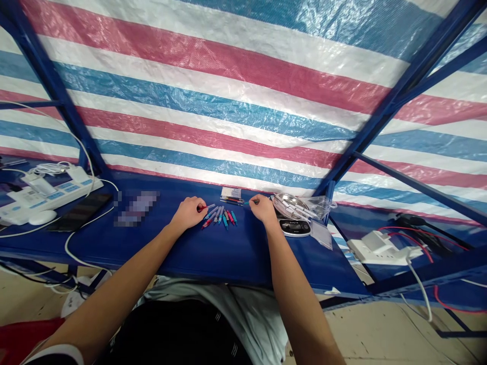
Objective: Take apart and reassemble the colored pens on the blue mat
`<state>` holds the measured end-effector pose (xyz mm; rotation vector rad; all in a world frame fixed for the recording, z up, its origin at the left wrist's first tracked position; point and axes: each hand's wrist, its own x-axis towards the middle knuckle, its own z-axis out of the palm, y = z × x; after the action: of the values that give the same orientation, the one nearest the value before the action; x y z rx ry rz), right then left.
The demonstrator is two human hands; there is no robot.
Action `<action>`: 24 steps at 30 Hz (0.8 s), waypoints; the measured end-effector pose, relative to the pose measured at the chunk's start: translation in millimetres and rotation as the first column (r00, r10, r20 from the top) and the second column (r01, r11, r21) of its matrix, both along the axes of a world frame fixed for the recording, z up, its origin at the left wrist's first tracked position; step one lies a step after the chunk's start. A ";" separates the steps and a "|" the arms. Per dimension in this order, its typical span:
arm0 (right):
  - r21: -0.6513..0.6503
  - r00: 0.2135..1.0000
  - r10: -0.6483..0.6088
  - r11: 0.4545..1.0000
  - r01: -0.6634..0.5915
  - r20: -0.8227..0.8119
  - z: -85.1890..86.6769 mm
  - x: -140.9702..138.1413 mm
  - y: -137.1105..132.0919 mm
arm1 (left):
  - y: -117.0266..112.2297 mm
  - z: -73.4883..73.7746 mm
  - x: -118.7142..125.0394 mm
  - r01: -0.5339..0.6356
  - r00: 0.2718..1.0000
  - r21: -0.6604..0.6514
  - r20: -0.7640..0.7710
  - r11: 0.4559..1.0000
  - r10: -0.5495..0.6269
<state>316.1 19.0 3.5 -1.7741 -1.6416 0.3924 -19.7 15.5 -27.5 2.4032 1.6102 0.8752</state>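
My left hand (pixel 188 212) rests on the blue table (pixel 213 253), its fingers pinched on a thin red-and-white pen part (pixel 206 207). My right hand (pixel 262 207) is closed on a small teal pen part (pixel 249 203). Between the two hands lies a row of several small red, blue and teal pen pieces (pixel 220 217). Just behind them sits a small clear packet (pixel 231 193) with more thin pieces.
A small digital scale (pixel 294 227) with a metal dish (pixel 287 200) and clear plastic bags (pixel 317 205) stands right of my right hand. White power strips (pixel 41 195) and cables lie far left; another white strip (pixel 375 247) lies lower right. A striped tarp (pixel 243 91) backs the table.
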 end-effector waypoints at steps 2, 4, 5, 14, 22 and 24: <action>-0.027 1.000 0.004 1.000 -0.004 0.024 1.1 -1.3 -3.2 | -1.4 1.5 0.7 0.002 1.000 -0.007 0.000 1.000 -0.002; -0.068 0.999 0.032 0.997 -0.030 0.034 2.9 -2.3 -7.2 | -3.7 4.2 2.0 0.009 1.000 -0.020 -0.007 1.000 -0.010; -0.094 0.998 0.061 0.994 -0.058 0.031 3.9 -3.0 -9.6 | -5.1 5.9 2.7 0.016 1.000 -0.031 -0.013 0.999 -0.016; -0.189 0.884 0.466 0.866 -0.463 -0.027 10.3 -29.0 -30.0 | -18.1 20.5 9.7 0.205 0.979 -0.116 0.013 0.972 -0.205; -0.038 0.882 0.436 0.899 -0.437 0.180 2.4 -44.2 -22.7 | -7.4 14.8 3.8 0.110 0.989 -0.040 0.107 0.993 -0.105; -0.060 0.895 0.394 0.919 -0.391 0.209 -1.6 -46.5 -19.5 | -2.8 13.0 -4.8 -0.003 0.995 -0.008 0.096 1.000 0.004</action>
<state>269.6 -0.5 1.8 -1.5316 -2.1703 0.4026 -24.5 12.7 -14.6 2.3164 1.5803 0.9671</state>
